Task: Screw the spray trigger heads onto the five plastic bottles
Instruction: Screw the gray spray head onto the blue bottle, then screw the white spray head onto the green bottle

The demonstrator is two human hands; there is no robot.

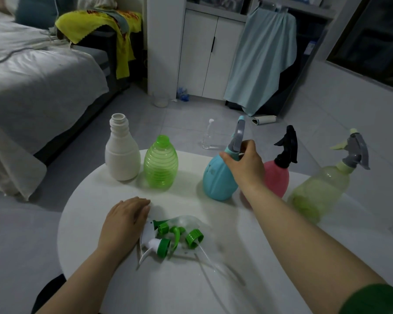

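So, the head (238, 134) on the blue bottle (216, 180) is gripped by the right hand (245, 165); the left hand (125, 220) is laid flat beside the spare heads (168, 239).

Grey tiled floor (145, 123). Bed (32, 82) with white sheet at left; white two-door cabinet (204, 53) at rear. Dark window (372, 41) at right

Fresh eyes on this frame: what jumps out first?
A row of bottles at the far side of the table: blue bottle, pink bottle and yellow-green bottle carry trigger heads, white bottle and green bottle stand open-necked on the left. The right hand grips the blue bottle at its collar; the left hand rests by the loose trigger heads in front.
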